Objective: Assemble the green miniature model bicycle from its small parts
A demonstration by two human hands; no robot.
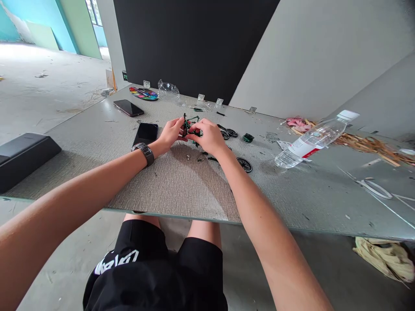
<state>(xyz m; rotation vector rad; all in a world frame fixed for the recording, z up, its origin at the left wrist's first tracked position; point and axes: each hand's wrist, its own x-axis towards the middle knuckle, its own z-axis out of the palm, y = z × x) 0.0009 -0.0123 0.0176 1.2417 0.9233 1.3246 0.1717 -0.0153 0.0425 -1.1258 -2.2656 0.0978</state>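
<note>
Above the table, a small dark-green toy bicycle frame (193,122) is held between both hands. My left hand (171,131), with a dark watch on its wrist, pinches it from the left side. My right hand (207,134) grips it from the right with thumb and forefinger. Fingers cover much of the frame, so its finer parts are hard to make out. Just beyond and beside my right hand lie small black spoked wheels, one wheel (244,164) nearer me and another wheel (231,133) farther off. A small dark-green piece (248,138) sits to their right.
A tilted plastic water bottle (304,144) is at the right, near wood shavings (366,144). On the left are a black wedge-shaped box (27,155), a phone (128,108) and another dark flat device (146,132). A colourful palette (144,93) and clear plastic packaging (168,90) lie behind.
</note>
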